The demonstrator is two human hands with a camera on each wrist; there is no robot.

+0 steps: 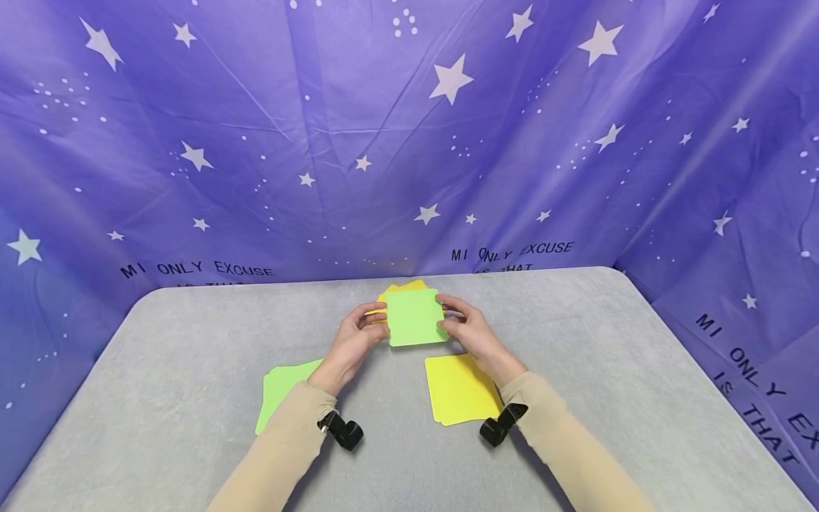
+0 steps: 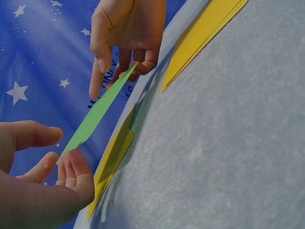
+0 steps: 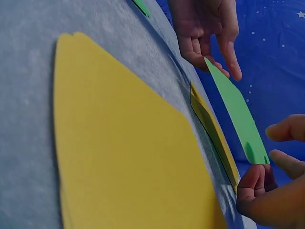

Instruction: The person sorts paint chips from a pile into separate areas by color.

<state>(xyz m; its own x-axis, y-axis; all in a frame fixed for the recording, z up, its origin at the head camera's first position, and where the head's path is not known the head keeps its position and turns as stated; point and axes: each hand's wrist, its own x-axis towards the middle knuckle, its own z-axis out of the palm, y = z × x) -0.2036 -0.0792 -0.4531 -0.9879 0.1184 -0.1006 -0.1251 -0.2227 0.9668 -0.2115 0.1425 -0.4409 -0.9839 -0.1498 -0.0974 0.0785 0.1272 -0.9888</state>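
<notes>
A square green card [image 1: 416,318] is held up between both hands at the far middle of the table. My left hand [image 1: 350,343] holds its left edge, and my right hand [image 1: 478,340] grips the opposite edge. In the left wrist view the green card [image 2: 102,112] slants above the table, with the left fingers [image 2: 78,171] bent at its near end. The right wrist view shows the right fingers [image 3: 257,181] bent under the card's other end. Just beneath lie yellow cards [image 1: 414,284], fanned unevenly and partly covered by the green one.
Green cards [image 1: 281,384] lie on the left, partly under the left forearm. A stack of yellow cards [image 1: 457,391] sits at the right, close to the right wrist. Behind the grey table [image 1: 192,341] hangs a purple star-patterned cloth [image 1: 358,85].
</notes>
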